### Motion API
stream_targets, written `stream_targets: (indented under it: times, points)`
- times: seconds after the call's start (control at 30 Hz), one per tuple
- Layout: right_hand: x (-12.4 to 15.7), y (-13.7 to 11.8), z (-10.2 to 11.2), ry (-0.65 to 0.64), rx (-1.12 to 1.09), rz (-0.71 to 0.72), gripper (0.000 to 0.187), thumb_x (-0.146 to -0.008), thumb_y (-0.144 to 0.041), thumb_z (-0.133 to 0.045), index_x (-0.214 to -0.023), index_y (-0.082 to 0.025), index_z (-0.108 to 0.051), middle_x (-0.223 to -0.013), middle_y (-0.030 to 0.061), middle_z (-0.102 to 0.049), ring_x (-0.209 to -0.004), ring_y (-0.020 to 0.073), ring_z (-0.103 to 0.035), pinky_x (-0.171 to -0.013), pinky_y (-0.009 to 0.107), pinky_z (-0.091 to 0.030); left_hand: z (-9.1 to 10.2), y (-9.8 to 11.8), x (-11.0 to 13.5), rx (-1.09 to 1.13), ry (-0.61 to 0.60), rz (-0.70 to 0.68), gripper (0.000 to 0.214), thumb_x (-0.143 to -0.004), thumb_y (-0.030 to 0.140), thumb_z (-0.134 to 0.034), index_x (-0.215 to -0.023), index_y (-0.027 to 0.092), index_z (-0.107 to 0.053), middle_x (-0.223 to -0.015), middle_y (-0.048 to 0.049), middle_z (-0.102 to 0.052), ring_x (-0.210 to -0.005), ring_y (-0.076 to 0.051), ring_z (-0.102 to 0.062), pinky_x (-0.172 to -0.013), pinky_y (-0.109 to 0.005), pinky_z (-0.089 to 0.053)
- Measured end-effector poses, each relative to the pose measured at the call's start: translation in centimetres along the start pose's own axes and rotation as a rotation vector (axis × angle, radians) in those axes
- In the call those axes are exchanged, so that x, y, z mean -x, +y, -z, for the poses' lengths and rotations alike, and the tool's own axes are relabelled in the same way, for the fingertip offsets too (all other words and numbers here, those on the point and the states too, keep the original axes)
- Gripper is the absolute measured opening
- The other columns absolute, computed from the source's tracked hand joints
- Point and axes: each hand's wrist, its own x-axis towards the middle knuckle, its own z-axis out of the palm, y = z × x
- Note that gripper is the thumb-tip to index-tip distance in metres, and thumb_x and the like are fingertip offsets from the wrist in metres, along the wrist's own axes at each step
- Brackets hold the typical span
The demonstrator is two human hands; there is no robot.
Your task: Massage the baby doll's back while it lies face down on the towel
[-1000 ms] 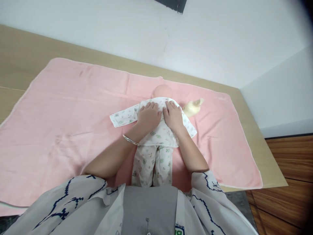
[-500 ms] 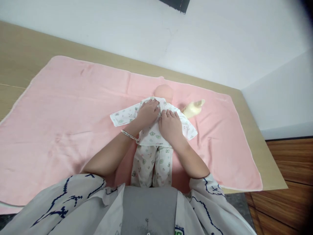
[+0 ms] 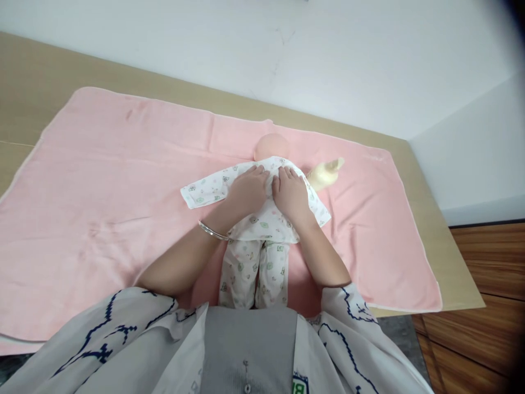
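Hands level again: my left hand (image 3: pixel 246 191) has slid back from the collar to sit beside my right hand (image 3: pixel 291 194). Both lie flat and open on the printed top (image 3: pixel 262 221), gripping nothing. The top looks smoothed over the doll (image 3: pixel 270 146), which lies mid pink blanket (image 3: pixel 102 164).

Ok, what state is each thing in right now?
Pink blanket: spread over the table.
Doll: lying flat on the blanket.
Printed shirt: over doll's trunk, one sleeve spread flat.
Printed trousers: on the doll's legs.
Doll's arm: bare, sticking out sideways.
Left hand: open, flat on shirt.
Right hand: open, flat on shirt.
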Motion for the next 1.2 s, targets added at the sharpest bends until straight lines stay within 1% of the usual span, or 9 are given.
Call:
stream_targets:
  times: [0.13, 0.23, 0.4, 0.5, 0.6, 0.8, 0.97, 1.1, 1.2]
  points:
    - [1.8, -1.8, 0.7, -0.035, 0.067, 0.005, 0.048, -0.103, -0.026, -0.027, -0.138, -0.003, -0.051, -0.142, 0.0259, -0.057, -0.135, 0.0379, -0.050, -0.111, 0.055, -0.038, -1.2, -1.8, -1.6, 0.120, 0.095, 0.056, 0.053, -0.100, 0.024, -0.032, -0.145, 0.000, -0.043, -0.156, -0.0233, -0.042, -0.150, -0.031, -0.034, -0.125, -0.047, -0.028]
    - [2.7, -2.7, 1.1, -0.048, 0.130, 0.039, 0.048, -0.101, -0.021, -0.028, -0.139, 0.000, -0.050, -0.137, 0.0283, -0.060, -0.131, 0.0387, -0.054, -0.110, 0.053, -0.038, -1.9, -1.9, -1.7, 0.137, 0.158, 0.067, 0.051, -0.101, 0.025, -0.030, -0.146, 0.005, -0.043, -0.154, -0.0225, -0.045, -0.151, -0.033, -0.033, -0.125, -0.056, -0.024]
    - [1.1, -1.0, 1.4, -0.014, 0.088, 0.063, 0.040, -0.103, -0.026, -0.028, -0.106, -0.014, -0.066, -0.103, 0.0153, -0.073, -0.101, 0.0299, -0.066, -0.090, 0.040, -0.046, -1.4, 0.7, 0.1, 0.036, 0.067, 0.122, 0.051, -0.102, 0.026, -0.032, -0.147, 0.005, -0.042, -0.156, -0.0252, -0.040, -0.151, -0.038, -0.030, -0.121, -0.060, -0.027]
    - [-0.7, 1.0, 0.9, 0.026, 0.042, 0.005, 0.037, -0.103, -0.030, -0.031, -0.105, -0.016, -0.065, -0.106, 0.0137, -0.073, -0.102, 0.0280, -0.066, -0.088, 0.037, -0.046, -1.1, 2.5, 1.6, -0.094, 0.029, 0.119, 0.053, -0.101, 0.022, -0.034, -0.149, 0.002, -0.040, -0.157, -0.0292, -0.036, -0.149, -0.041, -0.032, -0.119, -0.060, -0.031]
    - [-1.6, 2.0, 0.3, 0.018, 0.003, 0.001, 0.038, -0.103, -0.029, -0.029, -0.108, -0.014, -0.064, -0.110, 0.0144, -0.072, -0.105, 0.0274, -0.065, -0.090, 0.036, -0.045, -0.9, 3.1, 2.1, -0.157, 0.028, 0.091, 0.051, -0.101, 0.022, -0.037, -0.148, 0.004, -0.043, -0.156, -0.0278, -0.038, -0.148, -0.040, -0.034, -0.119, -0.059, -0.030]
    - [0.2, 0.0, 0.4, 0.017, 0.056, 0.028, 0.042, -0.103, -0.026, -0.028, -0.118, -0.009, -0.063, -0.121, 0.0198, -0.069, -0.118, 0.0323, -0.060, -0.102, 0.045, -0.043, -0.3, 0.3, 0.4, 0.000, 0.069, 0.022, 0.046, -0.102, 0.027, -0.032, -0.136, 0.007, -0.056, -0.142, -0.0212, -0.054, -0.141, -0.032, -0.044, -0.117, -0.047, -0.039]
    - [2.5, -2.3, 0.8, -0.030, 0.046, 0.091, 0.046, -0.101, -0.024, -0.032, -0.136, -0.005, -0.055, -0.140, 0.0203, -0.061, -0.136, 0.0361, -0.049, -0.113, 0.049, -0.037, -0.8, -1.2, -0.7, -0.132, 0.069, -0.138, 0.046, -0.097, 0.014, -0.026, -0.118, 0.001, -0.065, -0.133, -0.0239, -0.060, -0.140, -0.035, -0.043, -0.125, -0.051, -0.024]
    - [2.2, -1.8, 1.3, -0.062, -0.035, 0.102, 0.042, -0.100, -0.023, -0.034, -0.131, -0.011, -0.061, -0.140, 0.0141, -0.063, -0.136, 0.0329, -0.051, -0.112, 0.046, -0.040, -1.3, -0.8, -0.6, -0.118, 0.084, -0.117, 0.047, -0.097, 0.014, -0.025, -0.120, -0.001, -0.063, -0.140, -0.0267, -0.055, -0.144, -0.038, -0.037, -0.126, -0.054, -0.021]
    - [0.9, -0.5, 1.3, -0.030, -0.102, 0.122, 0.038, -0.100, -0.024, -0.035, -0.124, -0.017, -0.064, -0.135, 0.0109, -0.066, -0.130, 0.0295, -0.055, -0.111, 0.046, -0.041, -1.3, -0.4, -0.6, -0.019, 0.117, -0.045, 0.049, -0.099, 0.020, -0.026, -0.134, 0.000, -0.054, -0.146, -0.0250, -0.051, -0.146, -0.036, -0.036, -0.124, -0.056, -0.024]
